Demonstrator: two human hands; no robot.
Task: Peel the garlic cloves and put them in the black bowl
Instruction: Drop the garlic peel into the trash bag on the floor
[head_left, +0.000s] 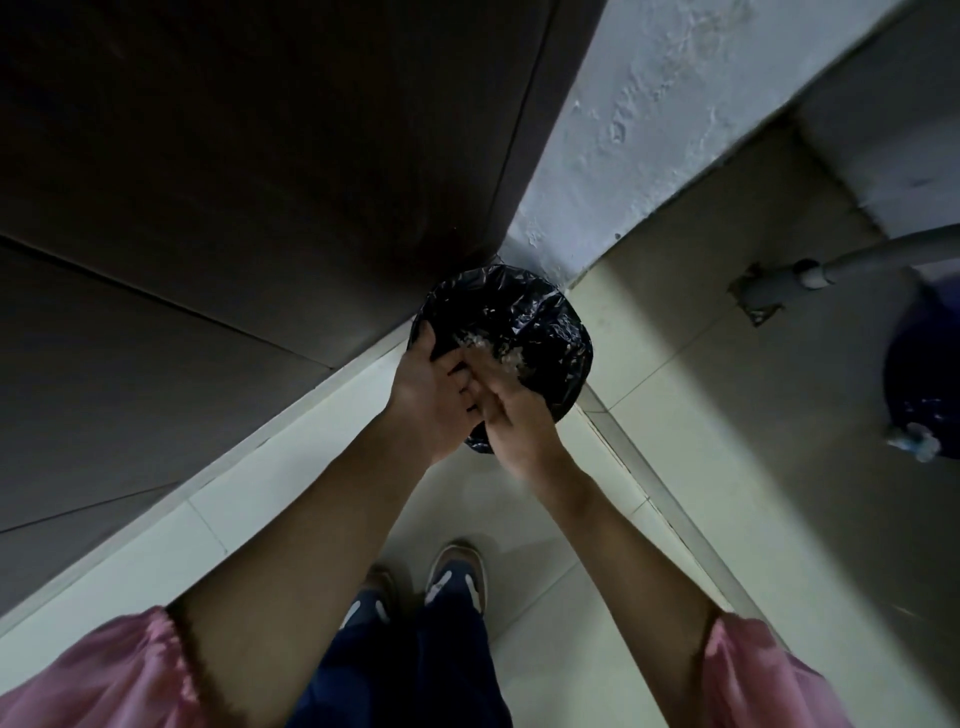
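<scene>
standing over a bin lined with a black bag (524, 312) in a floor corner. left hand (431, 389) and right hand (511, 415) are touching above it, fingers blurred; grip cannot be told. pale flakes (493, 348) showing there. black bowl and cloves not seen.

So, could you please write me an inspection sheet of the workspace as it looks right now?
Surface: pale tiled floor; no table in view.
Job's things: no garlic cloves or black bowl seen; pale flaky bits lie in a bin lined with a black bag.
Clutter: second dark bin at the right edge.
Hands: left hand and right hand are together over the lined bin, blurred; their hold is unclear.
Cables: nothing seen; a grey pipe runs to the floor.
Surroundings: dark door, white wall, the person's shoes.
</scene>
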